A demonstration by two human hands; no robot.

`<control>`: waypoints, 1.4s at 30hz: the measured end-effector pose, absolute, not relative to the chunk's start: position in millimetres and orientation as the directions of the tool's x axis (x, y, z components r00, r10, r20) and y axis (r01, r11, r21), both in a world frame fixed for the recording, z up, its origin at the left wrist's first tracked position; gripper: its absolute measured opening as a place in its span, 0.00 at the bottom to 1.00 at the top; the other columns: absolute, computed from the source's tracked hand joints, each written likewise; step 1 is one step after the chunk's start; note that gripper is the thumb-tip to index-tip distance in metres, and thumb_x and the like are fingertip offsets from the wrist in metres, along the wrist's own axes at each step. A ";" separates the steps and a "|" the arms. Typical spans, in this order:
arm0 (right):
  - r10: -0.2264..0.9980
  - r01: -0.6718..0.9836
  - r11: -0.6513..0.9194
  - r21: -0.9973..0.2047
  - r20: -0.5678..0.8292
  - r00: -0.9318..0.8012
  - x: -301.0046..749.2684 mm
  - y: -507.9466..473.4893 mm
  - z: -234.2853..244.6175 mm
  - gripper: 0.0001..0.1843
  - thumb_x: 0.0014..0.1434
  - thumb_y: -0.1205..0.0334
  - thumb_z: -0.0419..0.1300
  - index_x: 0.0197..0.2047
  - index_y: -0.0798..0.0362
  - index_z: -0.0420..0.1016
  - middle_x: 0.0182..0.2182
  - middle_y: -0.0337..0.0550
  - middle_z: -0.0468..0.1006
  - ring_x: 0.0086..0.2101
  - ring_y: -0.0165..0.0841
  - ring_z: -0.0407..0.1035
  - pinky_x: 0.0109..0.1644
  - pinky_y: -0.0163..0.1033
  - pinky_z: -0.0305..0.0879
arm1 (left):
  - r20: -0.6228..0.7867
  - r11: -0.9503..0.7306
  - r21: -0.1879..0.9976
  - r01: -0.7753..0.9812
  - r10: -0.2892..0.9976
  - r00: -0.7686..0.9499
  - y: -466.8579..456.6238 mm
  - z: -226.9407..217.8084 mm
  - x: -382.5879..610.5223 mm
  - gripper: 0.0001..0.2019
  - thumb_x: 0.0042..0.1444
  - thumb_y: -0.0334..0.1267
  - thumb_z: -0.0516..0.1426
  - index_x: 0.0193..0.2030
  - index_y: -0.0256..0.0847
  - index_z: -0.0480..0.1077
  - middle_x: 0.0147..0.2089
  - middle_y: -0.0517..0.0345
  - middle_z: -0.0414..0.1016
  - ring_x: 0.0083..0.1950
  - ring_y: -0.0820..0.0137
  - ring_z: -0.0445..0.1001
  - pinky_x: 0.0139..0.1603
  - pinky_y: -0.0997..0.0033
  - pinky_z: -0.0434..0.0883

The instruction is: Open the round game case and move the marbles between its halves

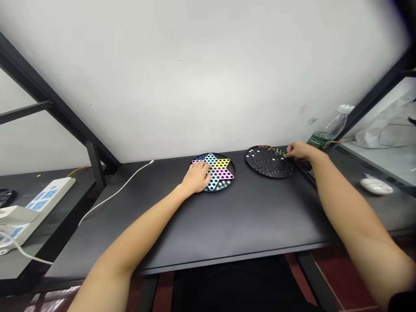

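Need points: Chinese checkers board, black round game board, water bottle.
Chinese checkers board (pixel 222 164): head view, yellow star arm.
black round game board (pixel 264 167): head view, holed black face.
plastic water bottle (pixel 329 129): head view, clear body.

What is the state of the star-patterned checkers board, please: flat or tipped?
Flat: the board lies on the black desk, under the left hand.

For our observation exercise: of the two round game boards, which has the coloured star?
The Chinese checkers board under the left hand, with its pastel six-pointed star; the other board, by the right hand, is plain black.
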State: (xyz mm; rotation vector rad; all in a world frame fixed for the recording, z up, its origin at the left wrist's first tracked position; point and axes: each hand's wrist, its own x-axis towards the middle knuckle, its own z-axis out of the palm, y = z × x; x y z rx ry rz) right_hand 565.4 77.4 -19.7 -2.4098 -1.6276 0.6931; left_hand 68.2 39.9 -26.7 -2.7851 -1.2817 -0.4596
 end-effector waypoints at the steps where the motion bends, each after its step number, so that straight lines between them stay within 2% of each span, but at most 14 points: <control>1: 0.902 0.835 -0.409 -0.367 -0.300 0.310 565.4 76.5 -18.0 0.15 0.57 0.67 0.66 0.24 0.51 0.64 0.19 0.38 0.69 0.23 0.28 0.61 0.32 0.37 0.60 | 0.283 -0.657 0.084 0.749 0.736 0.614 39.8 -26.5 68.1 0.14 0.65 0.38 0.49 0.55 0.42 0.69 0.55 0.49 0.72 0.57 0.58 0.69 0.59 0.55 0.65; 4: 0.891 0.838 -0.420 -0.348 -0.333 0.309 562.7 75.5 -8.9 0.14 0.57 0.66 0.66 0.24 0.51 0.66 0.19 0.38 0.69 0.22 0.28 0.62 0.32 0.38 0.60 | 0.281 -0.656 0.080 0.750 0.737 0.615 39.7 -26.2 67.7 0.14 0.66 0.38 0.49 0.55 0.42 0.69 0.55 0.49 0.72 0.57 0.59 0.68 0.60 0.56 0.65; 7: 0.932 0.887 -0.313 -0.340 -0.289 0.218 537.8 73.1 9.3 0.12 0.56 0.60 0.68 0.27 0.52 0.70 0.21 0.39 0.72 0.24 0.30 0.64 0.33 0.38 0.61 | 0.280 -0.650 0.076 0.756 0.742 0.609 39.9 -26.5 68.3 0.14 0.66 0.38 0.49 0.55 0.42 0.69 0.55 0.49 0.72 0.57 0.59 0.69 0.60 0.56 0.65; 10: 0.978 0.922 -0.017 -0.387 -0.197 -0.065 470.8 58.4 31.2 0.15 0.58 0.50 0.66 0.32 0.53 0.74 0.29 0.43 0.78 0.29 0.34 0.69 0.35 0.37 0.62 | 0.281 -0.615 0.061 0.786 0.767 0.578 38.0 -26.6 71.3 0.14 0.66 0.38 0.50 0.54 0.41 0.69 0.55 0.48 0.73 0.57 0.58 0.69 0.59 0.57 0.66; 11: 0.963 0.892 0.112 -0.437 -0.175 -0.207 441.0 50.0 36.7 0.17 0.61 0.46 0.62 0.36 0.52 0.76 0.33 0.44 0.80 0.32 0.35 0.71 0.36 0.36 0.63 | 0.280 -0.595 0.050 0.802 0.779 0.561 36.5 -26.3 72.9 0.13 0.66 0.38 0.49 0.53 0.40 0.70 0.54 0.47 0.73 0.57 0.58 0.69 0.58 0.57 0.66; 13: 0.883 0.822 0.339 -0.458 -0.147 -0.445 380.1 30.8 42.4 0.18 0.65 0.45 0.57 0.42 0.51 0.78 0.39 0.44 0.81 0.36 0.36 0.73 0.39 0.36 0.64 | 0.280 -0.546 0.016 0.838 0.807 0.520 32.5 -25.0 76.2 0.14 0.66 0.39 0.49 0.52 0.38 0.70 0.52 0.44 0.73 0.56 0.55 0.70 0.57 0.55 0.66; 16: 0.818 0.809 0.504 -0.302 -0.132 -0.559 313.6 7.6 37.3 0.15 0.65 0.52 0.58 0.45 0.53 0.78 0.43 0.49 0.80 0.41 0.40 0.74 0.44 0.38 0.64 | 0.284 -0.469 -0.034 0.882 0.842 0.459 27.0 -20.8 79.4 0.15 0.66 0.42 0.49 0.48 0.35 0.72 0.49 0.40 0.74 0.54 0.51 0.70 0.54 0.53 0.67; 18: 0.838 0.837 0.495 -0.232 -0.126 -0.531 296.8 1.8 29.0 0.15 0.66 0.55 0.57 0.48 0.55 0.77 0.45 0.53 0.79 0.43 0.41 0.74 0.45 0.38 0.65 | 0.287 -0.442 -0.057 0.895 0.852 0.438 26.4 -16.6 78.9 0.15 0.66 0.42 0.49 0.45 0.35 0.73 0.47 0.39 0.75 0.52 0.51 0.71 0.51 0.53 0.67; 23: 0.793 0.792 0.551 -0.262 -0.132 -0.595 312.0 10.8 15.4 0.16 0.68 0.58 0.54 0.52 0.53 0.78 0.45 0.50 0.80 0.44 0.40 0.74 0.49 0.38 0.65 | 0.268 -0.484 -0.038 0.874 0.838 0.475 39.4 -8.6 66.0 0.14 0.66 0.38 0.48 0.37 0.38 0.73 0.42 0.45 0.76 0.47 0.56 0.73 0.48 0.55 0.67; 25: 0.805 0.807 0.546 -0.225 -0.126 -0.580 318.3 15.3 15.1 0.17 0.69 0.58 0.53 0.52 0.52 0.80 0.45 0.50 0.80 0.45 0.41 0.74 0.50 0.39 0.65 | 0.257 -0.545 -0.013 0.838 0.808 0.530 45.4 -9.4 59.4 0.14 0.66 0.37 0.48 0.34 0.40 0.73 0.39 0.47 0.75 0.46 0.58 0.72 0.49 0.56 0.67; 28: 0.864 0.872 0.471 -0.134 -0.126 -0.487 318.8 17.7 16.8 0.17 0.68 0.57 0.53 0.50 0.52 0.81 0.46 0.52 0.80 0.45 0.42 0.75 0.49 0.40 0.66 | 0.280 -0.613 0.010 0.790 0.760 0.587 48.2 -14.7 55.5 0.10 0.65 0.38 0.50 0.39 0.41 0.72 0.43 0.49 0.74 0.48 0.59 0.71 0.52 0.57 0.66; 31: 0.911 0.922 0.376 -0.088 -0.145 -0.385 311.8 15.8 16.5 0.19 0.69 0.54 0.51 0.46 0.52 0.82 0.44 0.53 0.81 0.45 0.43 0.75 0.49 0.41 0.67 | 0.284 -0.591 0.046 0.805 0.780 0.557 43.2 -20.7 61.0 0.10 0.65 0.39 0.50 0.45 0.41 0.71 0.47 0.48 0.72 0.51 0.58 0.69 0.53 0.56 0.67; 37: 0.987 0.988 0.132 -0.075 -0.087 -0.139 287.7 1.5 -1.4 0.28 0.72 0.49 0.43 0.52 0.61 0.75 0.43 0.67 0.80 0.44 0.51 0.77 0.48 0.47 0.68 | 0.283 -0.542 0.026 0.840 0.810 0.513 31.1 -25.0 74.6 0.11 0.65 0.39 0.49 0.49 0.41 0.69 0.52 0.45 0.71 0.54 0.56 0.68 0.54 0.55 0.67; 42: 0.993 0.989 0.079 -0.126 -0.082 -0.090 280.4 -6.1 -11.0 0.30 0.73 0.51 0.36 0.52 0.61 0.73 0.42 0.68 0.79 0.44 0.52 0.77 0.46 0.48 0.69 | 0.287 -0.538 0.009 0.843 0.809 0.513 30.8 -24.6 74.6 0.11 0.65 0.39 0.49 0.49 0.40 0.69 0.51 0.44 0.71 0.53 0.55 0.68 0.53 0.55 0.68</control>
